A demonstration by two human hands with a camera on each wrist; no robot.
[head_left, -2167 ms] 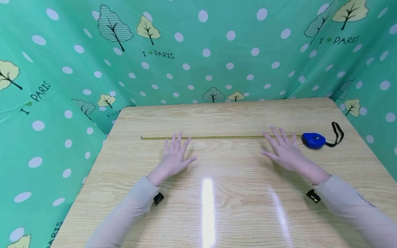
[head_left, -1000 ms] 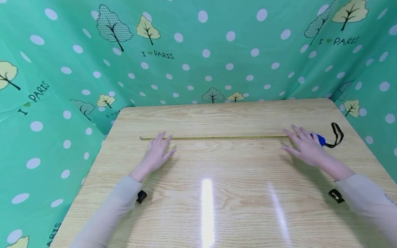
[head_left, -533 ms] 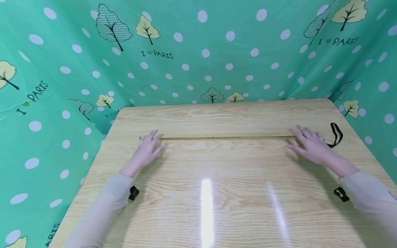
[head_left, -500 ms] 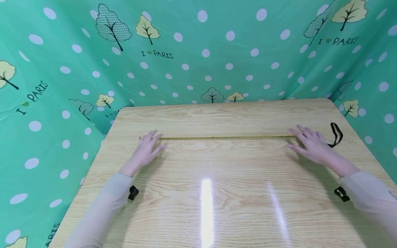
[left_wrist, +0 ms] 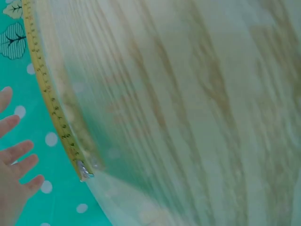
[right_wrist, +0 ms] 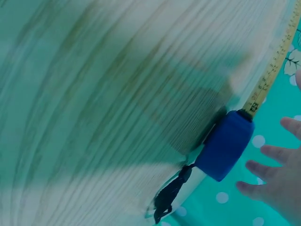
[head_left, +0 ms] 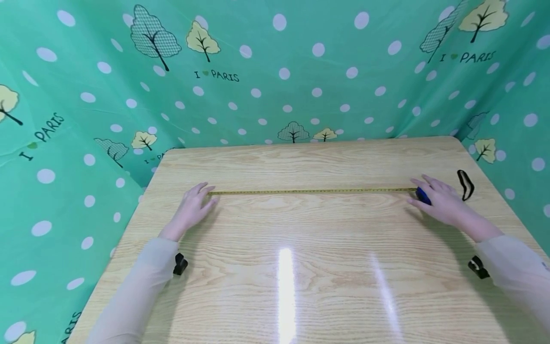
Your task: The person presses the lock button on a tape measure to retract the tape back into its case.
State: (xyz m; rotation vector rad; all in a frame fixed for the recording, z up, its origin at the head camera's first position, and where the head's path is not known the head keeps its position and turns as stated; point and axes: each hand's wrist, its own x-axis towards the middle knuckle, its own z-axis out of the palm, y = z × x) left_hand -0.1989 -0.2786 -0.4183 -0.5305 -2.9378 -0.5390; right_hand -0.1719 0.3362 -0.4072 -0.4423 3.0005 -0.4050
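A tape measure lies across the wooden table, its yellow blade [head_left: 309, 191] pulled out in a straight line. At the blade's left end hovers my left hand [head_left: 188, 209], thumb and fingers apart; in the head view it covers the metal end hook [left_wrist: 84, 170], which shows in the left wrist view. My right hand [head_left: 444, 204] is over the blue case [head_left: 423, 195], with part of the case visible between thumb and fingers. Spread fingers [right_wrist: 275, 153] stand apart from the case in the right wrist view. A black strap [head_left: 466, 185] trails from the case's right.
The light wood table [head_left: 318, 296] has a bright glare streak near its front. Green dotted cloth [head_left: 258, 57] with printed trees hangs behind and at both sides. A black wrist camera [head_left: 180, 264] sits under the left sleeve, another camera [head_left: 478, 267] under the right.
Both hands have moved apart, the left hand leftward to the blade's end, the right hand rightward over the case. Their fingers, widely spread at first, now bend more. The tape measure stays put.
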